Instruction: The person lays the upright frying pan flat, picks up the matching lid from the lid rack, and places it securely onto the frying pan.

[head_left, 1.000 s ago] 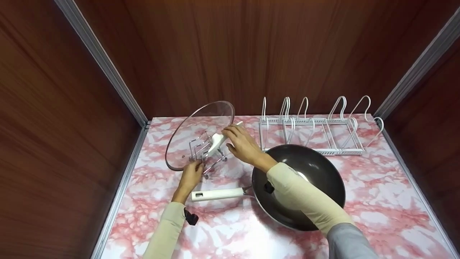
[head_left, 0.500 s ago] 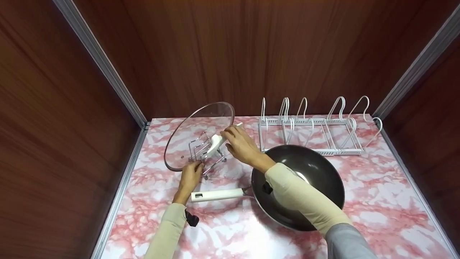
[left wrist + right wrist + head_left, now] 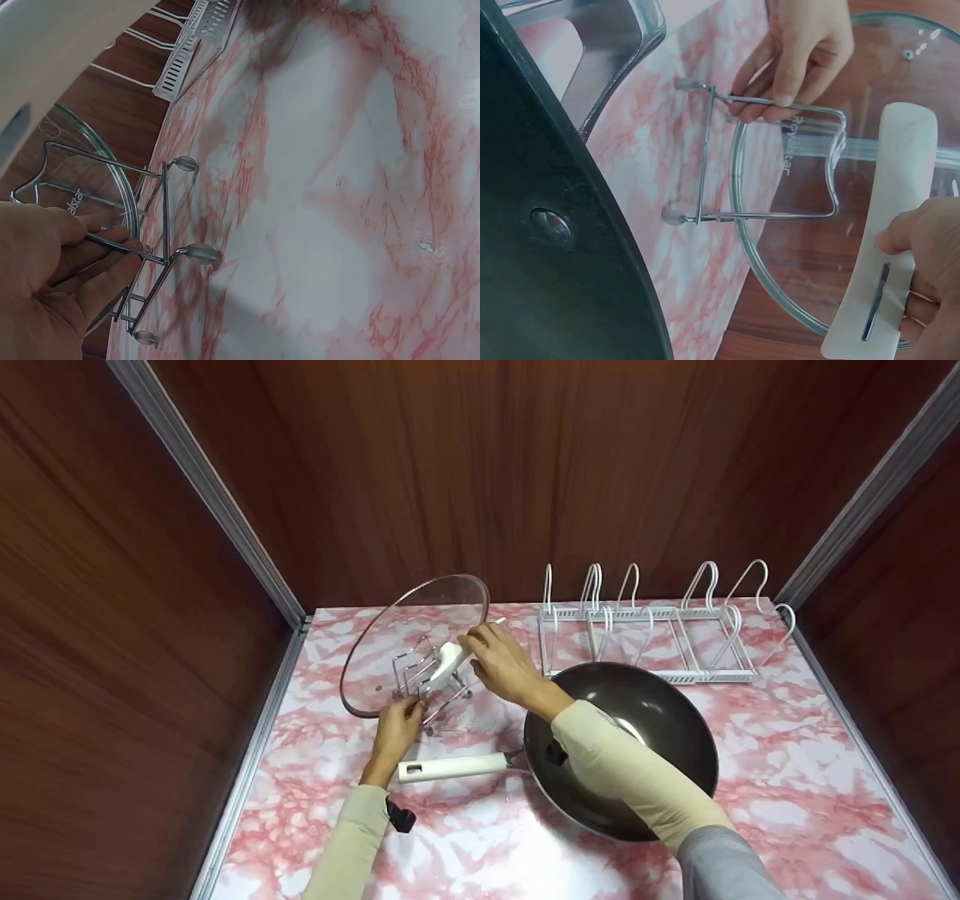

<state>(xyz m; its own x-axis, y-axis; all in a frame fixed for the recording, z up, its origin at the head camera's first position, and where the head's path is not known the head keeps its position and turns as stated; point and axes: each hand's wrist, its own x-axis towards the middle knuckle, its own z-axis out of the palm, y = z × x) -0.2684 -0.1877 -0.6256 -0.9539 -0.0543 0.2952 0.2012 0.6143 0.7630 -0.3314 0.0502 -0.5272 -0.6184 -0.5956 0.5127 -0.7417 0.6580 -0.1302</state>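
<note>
A glass pan lid (image 3: 420, 611) with a white handle (image 3: 448, 661) stands on edge, tilted, its lower rim between the wires of a small chrome lid rack (image 3: 705, 157). My right hand (image 3: 508, 666) grips the upper part of that handle, thumb on one side and fingers on the other in the right wrist view. Low on the rack's front, my left hand (image 3: 397, 729) pinches one wire between thumb and fingers. In the left wrist view, grey rubber feet (image 3: 201, 253) of the rack show at the marbled tabletop.
A dark frying pan (image 3: 675, 735) lies under the right forearm, its white handle (image 3: 454, 766) pointing left. Behind it stands a white wire pan rack (image 3: 679, 679) with several upright loops. Brown wood-grain panels (image 3: 450, 472) wall the table at back and sides.
</note>
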